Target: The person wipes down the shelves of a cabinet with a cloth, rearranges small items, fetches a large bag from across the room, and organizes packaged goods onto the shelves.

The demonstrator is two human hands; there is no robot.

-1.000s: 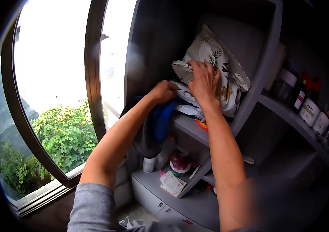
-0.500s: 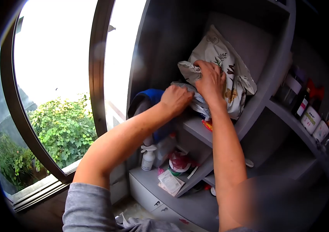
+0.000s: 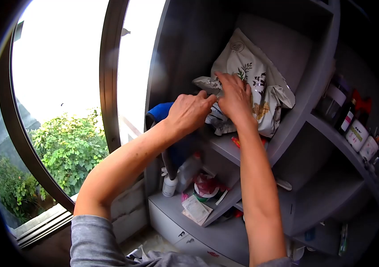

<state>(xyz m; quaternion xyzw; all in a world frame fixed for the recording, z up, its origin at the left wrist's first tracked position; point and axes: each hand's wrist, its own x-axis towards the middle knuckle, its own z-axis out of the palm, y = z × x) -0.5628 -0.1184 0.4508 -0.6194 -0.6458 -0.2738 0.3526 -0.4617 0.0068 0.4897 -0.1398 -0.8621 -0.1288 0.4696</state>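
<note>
A pale, shiny bag [image 3: 260, 82] printed with plants and leaves leans on the upper grey shelf, its lower left side crumpled. Lower down at its left edge, my left hand [image 3: 192, 111] is closed with the fingers pinched on the crumpled bag material. My right hand [image 3: 235, 99] lies against the front of the bag, its fingers stretched out and somewhat apart. Below the bag, a red and yellow packet [image 3: 235, 141] peeks out at the shelf's edge, partly hidden by my right forearm. The bag's contents are not visible.
A blue and dark item [image 3: 160, 111] hangs at the cabinet's left side. Below stand a white spray bottle [image 3: 169, 186], papers [image 3: 196, 209] and a red-and-white bundle [image 3: 206, 187]. Bottles and white containers [image 3: 356, 135] line the right shelf. An open window [image 3: 109, 75] is at left.
My left hand has moved left and slightly up. My right hand has shifted a little left, its fingers straighter, and the bag's crumpled edge has been drawn left.
</note>
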